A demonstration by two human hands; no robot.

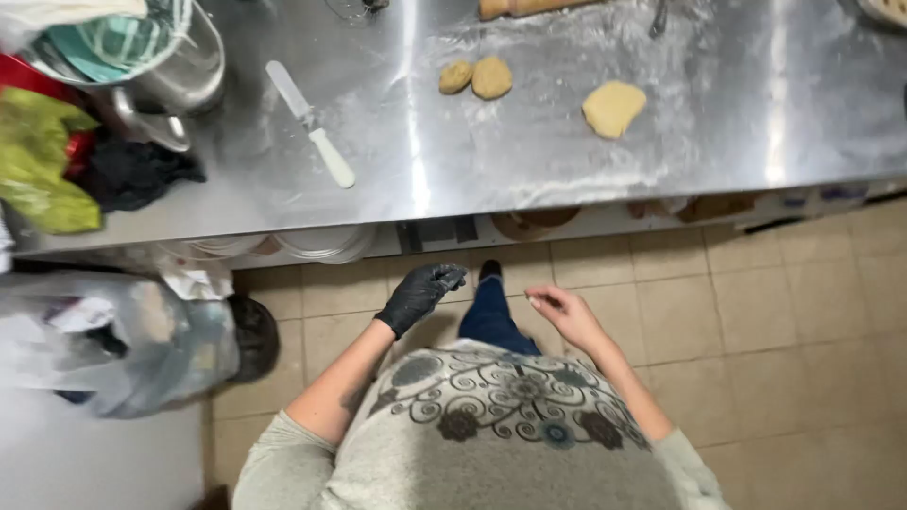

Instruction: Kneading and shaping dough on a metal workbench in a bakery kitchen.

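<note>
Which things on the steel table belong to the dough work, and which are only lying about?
Dough work: three dough pieces, floured steel table, white-handled spatula, rolling pin. Gloved left hand and bare right hand hold nothing.

Lying about: metal pot, green bag, black cloth, plastic bag.

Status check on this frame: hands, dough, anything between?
Left hand gloved, empty; right hand bare, empty. Dough pieces untouched on steel table. Spatula lies aside.
</note>
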